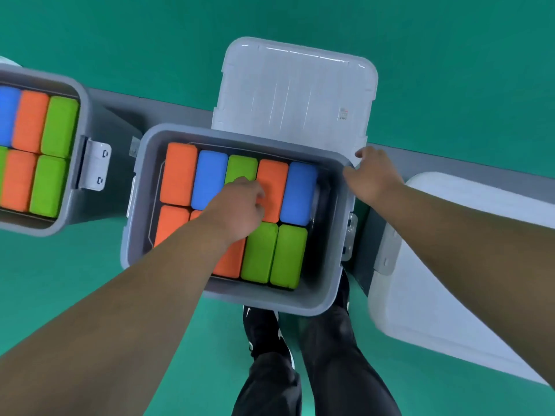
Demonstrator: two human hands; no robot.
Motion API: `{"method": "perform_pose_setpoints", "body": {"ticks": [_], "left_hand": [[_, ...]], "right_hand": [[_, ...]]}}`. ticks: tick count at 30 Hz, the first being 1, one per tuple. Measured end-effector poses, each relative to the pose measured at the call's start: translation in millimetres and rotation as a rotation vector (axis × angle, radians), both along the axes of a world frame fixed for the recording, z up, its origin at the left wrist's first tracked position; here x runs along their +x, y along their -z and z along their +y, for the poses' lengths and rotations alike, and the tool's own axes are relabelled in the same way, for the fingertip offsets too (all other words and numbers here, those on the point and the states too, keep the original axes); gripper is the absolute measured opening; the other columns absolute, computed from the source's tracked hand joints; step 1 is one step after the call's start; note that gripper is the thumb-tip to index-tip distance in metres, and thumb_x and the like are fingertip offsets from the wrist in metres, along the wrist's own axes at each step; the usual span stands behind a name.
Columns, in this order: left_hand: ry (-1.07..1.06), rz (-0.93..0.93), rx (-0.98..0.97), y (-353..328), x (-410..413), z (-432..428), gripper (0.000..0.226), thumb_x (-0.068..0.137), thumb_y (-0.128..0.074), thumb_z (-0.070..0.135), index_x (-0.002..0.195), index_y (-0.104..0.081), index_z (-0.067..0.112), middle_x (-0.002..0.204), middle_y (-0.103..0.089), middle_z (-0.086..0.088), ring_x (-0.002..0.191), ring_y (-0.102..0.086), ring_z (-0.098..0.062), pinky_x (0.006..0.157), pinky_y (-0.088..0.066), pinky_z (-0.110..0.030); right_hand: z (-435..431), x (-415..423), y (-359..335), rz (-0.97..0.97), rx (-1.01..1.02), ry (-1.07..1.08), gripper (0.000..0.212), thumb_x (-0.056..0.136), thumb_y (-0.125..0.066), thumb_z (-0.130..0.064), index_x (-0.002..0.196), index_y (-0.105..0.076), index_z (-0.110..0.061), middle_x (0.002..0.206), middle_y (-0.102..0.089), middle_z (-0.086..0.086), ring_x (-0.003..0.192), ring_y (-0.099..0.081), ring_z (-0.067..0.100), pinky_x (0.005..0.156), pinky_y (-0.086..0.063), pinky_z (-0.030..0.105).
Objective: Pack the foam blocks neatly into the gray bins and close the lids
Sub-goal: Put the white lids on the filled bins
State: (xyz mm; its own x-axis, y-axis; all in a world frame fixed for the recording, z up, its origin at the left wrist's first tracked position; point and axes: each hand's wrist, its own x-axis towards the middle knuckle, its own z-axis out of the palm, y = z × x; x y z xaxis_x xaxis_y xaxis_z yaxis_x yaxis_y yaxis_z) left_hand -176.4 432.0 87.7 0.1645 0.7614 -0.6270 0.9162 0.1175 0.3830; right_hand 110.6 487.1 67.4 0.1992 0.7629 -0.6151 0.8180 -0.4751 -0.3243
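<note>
A gray bin (270,303) stands open in front of me, its pale lid (294,91) swung back behind it. Foam blocks fill it in two rows: orange (178,172), blue (210,178), green, orange and blue (300,190) at the back, two orange and two green (259,250) in front. My left hand (240,205) reaches into the bin, its loosely bent fingers resting on the back orange block (274,187). My right hand (372,175) touches the bin's back right corner, next to the lid's edge, with fingers spread.
A second open gray bin (84,121), packed with blue, orange and green blocks, sits at the left. At the right is a bin with its pale lid (450,265) closed. My black shoes (261,325) stand on the green floor just below the middle bin.
</note>
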Motion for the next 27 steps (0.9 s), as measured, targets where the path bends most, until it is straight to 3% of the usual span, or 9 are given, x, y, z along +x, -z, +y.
{"method": "perform_pose_setpoints", "body": {"ticks": [4, 9, 13, 15, 17, 21, 23, 25, 27], "left_hand": [[-0.088, 0.037, 0.130, 3.9, 10.4, 41.0, 0.052, 0.093, -0.059, 0.016, 0.144, -0.051, 0.012, 0.147, -0.046, -0.010, 0.135, -0.042, -0.033, 0.109, -0.040, -0.041], [0.099, 0.244, -0.020, 13.9, 24.8, 90.7, 0.084, 0.095, -0.059, 0.029, 0.166, -0.015, 0.021, 0.173, -0.014, -0.003, 0.160, -0.007, -0.028, 0.129, -0.011, -0.042], [0.245, 0.367, -0.091, 31.0, 45.3, 116.6, 0.078, 0.088, -0.054, 0.058, 0.156, -0.036, 0.026, 0.156, -0.042, -0.008, 0.149, -0.032, -0.033, 0.124, -0.022, -0.051], [0.249, 0.379, -0.121, 35.5, 56.9, 127.3, 0.071, 0.086, -0.039, 0.072, 0.141, -0.050, 0.029, 0.138, -0.054, -0.005, 0.135, -0.044, -0.033, 0.120, -0.024, -0.055], [0.318, 0.379, -0.154, 39.9, 60.7, 133.6, 0.059, 0.096, -0.025, 0.063, 0.145, -0.045, 0.037, 0.138, -0.054, -0.002, 0.131, -0.046, -0.034, 0.116, -0.026, -0.057], [0.377, 0.334, -0.164, 50.1, 58.5, 147.4, 0.052, 0.109, -0.016, 0.039, 0.161, -0.011, 0.042, 0.154, -0.045, 0.000, 0.135, -0.046, -0.034, 0.109, -0.036, -0.049], [0.352, 0.325, -0.151, 56.2, 57.2, 151.4, 0.051, 0.110, -0.011, 0.047, 0.157, -0.029, 0.040, 0.148, -0.053, 0.000, 0.131, -0.050, -0.031, 0.109, -0.038, -0.047], [0.289, 0.306, -0.143, 61.5, 56.8, 153.2, 0.061, 0.107, -0.006, 0.058, 0.135, -0.055, 0.035, 0.126, -0.066, -0.001, 0.114, -0.056, -0.026, 0.103, -0.042, -0.046], [0.257, 0.289, -0.111, 67.9, 55.0, 151.0, 0.069, 0.105, -0.005, 0.065, 0.112, -0.065, 0.032, 0.105, -0.069, 0.002, 0.100, -0.058, -0.022, 0.095, -0.045, -0.043]], "right_hand": [[12.6, 0.1, 22.5, 0.121, -0.112, -0.189, 0.071, 0.100, -0.052, -0.035, 0.164, -0.023, -0.029, 0.164, -0.036, 0.002, 0.140, -0.046, 0.029, 0.108, -0.043, 0.038], [11.8, 8.2, 23.5, 0.111, -0.149, -0.297, 0.059, 0.094, -0.051, -0.017, 0.151, -0.042, -0.030, 0.136, -0.061, 0.008, 0.102, -0.055, 0.029, 0.081, -0.048, 0.035], [38.2, 20.5, 21.3, 0.190, -0.211, -0.261, 0.042, 0.104, -0.045, -0.029, 0.144, -0.057, -0.023, 0.142, -0.060, 0.003, 0.126, -0.055, 0.028, 0.096, -0.041, 0.030], [53.8, 26.0, 25.2, 0.233, -0.268, -0.161, 0.040, 0.109, -0.039, -0.037, 0.119, -0.069, -0.013, 0.113, -0.067, 0.006, 0.110, -0.059, 0.030, 0.085, -0.040, 0.030], [67.7, 29.5, 36.7, 0.229, -0.292, -0.119, 0.046, 0.110, -0.033, -0.040, 0.109, -0.071, -0.013, 0.094, -0.063, 0.000, 0.099, -0.058, 0.028, 0.080, -0.038, 0.031], [91.4, 44.2, 83.5, 0.032, -0.292, -0.259, 0.037, 0.105, -0.044, -0.017, 0.135, -0.065, -0.011, 0.138, -0.063, 0.009, 0.124, -0.057, 0.029, 0.093, -0.043, 0.030], [100.9, 50.0, 110.6, -0.019, -0.269, -0.275, 0.040, 0.100, -0.052, -0.014, 0.138, -0.062, -0.017, 0.142, -0.059, 0.008, 0.126, -0.056, 0.029, 0.096, -0.044, 0.031], [104.9, 53.1, 135.5, -0.098, -0.256, -0.341, 0.038, 0.097, -0.057, -0.015, 0.134, -0.061, -0.017, 0.136, -0.057, 0.011, 0.120, -0.057, 0.032, 0.089, -0.045, 0.033], [103.8, 53.2, 159.0, -0.180, -0.258, -0.437, 0.035, 0.095, -0.060, -0.016, 0.130, -0.061, -0.016, 0.131, -0.053, 0.012, 0.116, -0.057, 0.034, 0.087, -0.046, 0.036]]}}
